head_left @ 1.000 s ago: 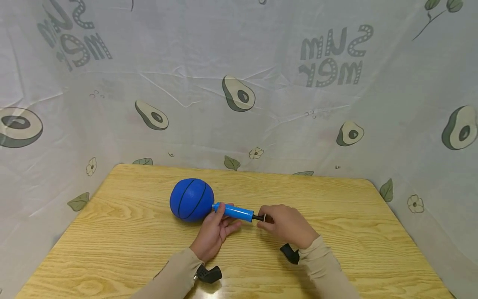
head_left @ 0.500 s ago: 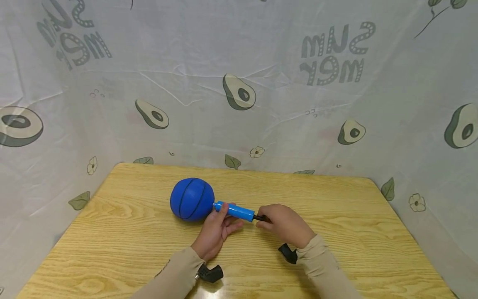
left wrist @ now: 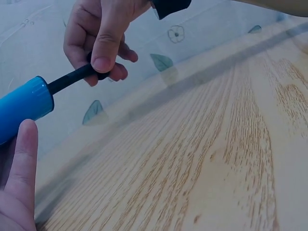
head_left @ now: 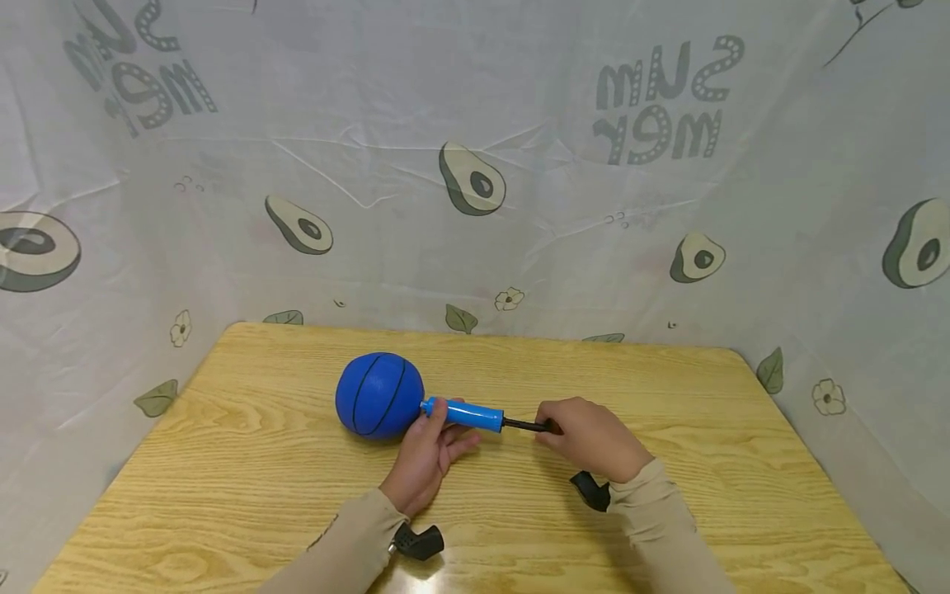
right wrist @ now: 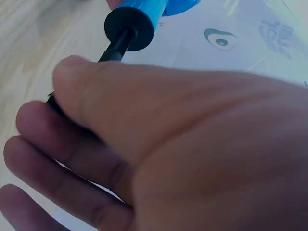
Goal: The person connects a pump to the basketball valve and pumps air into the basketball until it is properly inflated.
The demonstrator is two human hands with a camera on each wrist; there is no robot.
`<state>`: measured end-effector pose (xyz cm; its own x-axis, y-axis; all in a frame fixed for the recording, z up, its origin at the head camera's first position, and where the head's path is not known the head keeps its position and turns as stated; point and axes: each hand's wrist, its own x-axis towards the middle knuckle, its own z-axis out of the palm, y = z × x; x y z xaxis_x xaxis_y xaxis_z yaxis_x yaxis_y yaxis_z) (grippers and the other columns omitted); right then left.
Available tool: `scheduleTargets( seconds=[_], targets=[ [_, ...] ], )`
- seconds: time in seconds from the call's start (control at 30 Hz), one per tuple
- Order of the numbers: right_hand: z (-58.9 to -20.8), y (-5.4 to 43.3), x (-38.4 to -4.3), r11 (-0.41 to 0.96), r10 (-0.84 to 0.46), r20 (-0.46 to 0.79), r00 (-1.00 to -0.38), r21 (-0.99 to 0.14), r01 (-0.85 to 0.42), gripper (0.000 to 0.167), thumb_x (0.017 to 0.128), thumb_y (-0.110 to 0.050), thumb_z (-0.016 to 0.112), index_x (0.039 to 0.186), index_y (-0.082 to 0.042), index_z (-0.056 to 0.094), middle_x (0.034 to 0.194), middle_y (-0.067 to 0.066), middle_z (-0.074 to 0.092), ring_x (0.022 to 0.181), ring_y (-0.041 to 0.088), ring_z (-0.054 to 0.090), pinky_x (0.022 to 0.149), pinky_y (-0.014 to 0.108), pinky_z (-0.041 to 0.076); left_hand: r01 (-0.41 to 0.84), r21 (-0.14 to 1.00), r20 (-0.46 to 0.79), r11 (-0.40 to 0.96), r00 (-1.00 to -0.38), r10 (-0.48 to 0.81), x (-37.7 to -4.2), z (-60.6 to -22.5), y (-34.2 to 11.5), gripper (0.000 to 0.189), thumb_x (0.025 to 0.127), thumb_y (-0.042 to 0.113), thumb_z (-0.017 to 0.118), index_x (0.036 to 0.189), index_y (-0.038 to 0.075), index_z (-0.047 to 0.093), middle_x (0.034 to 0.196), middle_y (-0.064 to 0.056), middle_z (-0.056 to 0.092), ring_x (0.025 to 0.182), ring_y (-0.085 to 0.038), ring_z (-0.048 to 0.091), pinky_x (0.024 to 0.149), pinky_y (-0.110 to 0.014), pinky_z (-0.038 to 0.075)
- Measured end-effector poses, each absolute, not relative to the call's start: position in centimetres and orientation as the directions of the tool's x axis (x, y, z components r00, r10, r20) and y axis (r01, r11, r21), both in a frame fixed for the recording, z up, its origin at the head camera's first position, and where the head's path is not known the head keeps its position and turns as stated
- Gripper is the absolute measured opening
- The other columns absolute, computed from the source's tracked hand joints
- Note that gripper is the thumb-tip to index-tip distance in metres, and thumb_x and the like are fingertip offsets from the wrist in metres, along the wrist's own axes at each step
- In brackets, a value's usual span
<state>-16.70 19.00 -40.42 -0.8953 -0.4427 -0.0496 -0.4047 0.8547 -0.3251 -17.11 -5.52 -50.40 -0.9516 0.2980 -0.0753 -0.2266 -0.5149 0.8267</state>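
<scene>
A blue ball with black seam lines (head_left: 379,396) rests on the wooden table, left of centre. Against its right side points the narrow end of a blue hand pump (head_left: 475,416). My left hand (head_left: 425,458) holds the pump's barrel from below, thumb laid over it near the ball. My right hand (head_left: 594,437) grips the black handle at the other end, thumb and fingers pinching it, as the left wrist view shows from close by. Between barrel and handle a length of black rod (left wrist: 70,79) is exposed. The right wrist view has the barrel's black end cap (right wrist: 129,28) beyond my thumb.
The wood-grain table (head_left: 223,495) spreads around both hands. Behind it and at both sides hangs a pale curtain (head_left: 371,165) printed with avocados, leaves and lettering. A black wrist-worn device (head_left: 418,543) sits at the left cuff, another (head_left: 591,492) at the right.
My right hand has moved right with the handle, drawing more of the black rod out of the pump barrel. The left hand and the ball stay nearly in place.
</scene>
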Motion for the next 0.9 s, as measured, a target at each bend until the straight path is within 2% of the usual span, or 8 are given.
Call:
scheduleTargets(
  seconds=[0.23, 0.4, 0.67, 0.9],
  targets=[
    [-40.1, 17.7, -16.7, 0.794, -0.516, 0.001, -0.857, -0.374, -0.479, 0.008, 0.096, -0.018, 0.076, 0.091, -0.015, 0.071, 0.072, -0.011, 0.057, 0.058, 0.005, 0.046, 0.055, 0.024, 0.041, -0.233, 0.844, -0.057, -0.483, -0.935, 0.351, -17.2, -50.4, -5.5, 0.070, 0.110, 0.050, 0.041, 0.149, -0.007, 0.033, 0.127, -0.010, 0.057, 0.116, -0.018, 0.064, 0.103, -0.039, 0.055],
    [-40.9, 16.8, -16.9, 0.815, -0.477, 0.012, -0.879, -0.366, -0.448, 0.007, 0.096, -0.021, 0.077, 0.093, -0.016, 0.072, 0.074, -0.013, 0.059, 0.060, 0.004, 0.048, 0.057, 0.024, 0.043, -0.233, 0.844, -0.059, -0.483, -0.935, 0.349, -17.4, -50.4, -5.7, 0.067, 0.109, 0.051, 0.041, 0.145, -0.005, 0.036, 0.125, -0.010, 0.059, 0.116, -0.019, 0.065, 0.101, -0.039, 0.056],
    [-41.4, 19.9, -16.3, 0.816, -0.459, -0.042, -0.888, -0.415, -0.402, 0.006, 0.098, -0.019, 0.074, 0.100, -0.014, 0.074, 0.076, -0.012, 0.061, 0.061, 0.003, 0.050, 0.057, 0.025, 0.045, -0.245, 0.844, -0.093, -0.477, -0.943, 0.321, -17.3, -50.5, -5.6, 0.063, 0.107, 0.054, 0.044, 0.138, -0.001, 0.042, 0.125, -0.011, 0.060, 0.114, -0.021, 0.065, 0.098, -0.038, 0.057],
    [-42.5, 21.4, -16.4, 0.779, -0.499, -0.016, -0.866, -0.446, -0.441, 0.005, 0.098, -0.016, 0.072, 0.100, -0.012, 0.073, 0.076, -0.011, 0.060, 0.061, 0.002, 0.047, 0.057, 0.024, 0.043, -0.221, 0.868, -0.086, -0.444, -0.949, 0.304, -17.4, -50.7, -5.2, 0.068, 0.108, 0.052, 0.046, 0.144, -0.005, 0.037, 0.124, -0.012, 0.058, 0.110, -0.019, 0.065, 0.096, -0.036, 0.058]
  ],
)
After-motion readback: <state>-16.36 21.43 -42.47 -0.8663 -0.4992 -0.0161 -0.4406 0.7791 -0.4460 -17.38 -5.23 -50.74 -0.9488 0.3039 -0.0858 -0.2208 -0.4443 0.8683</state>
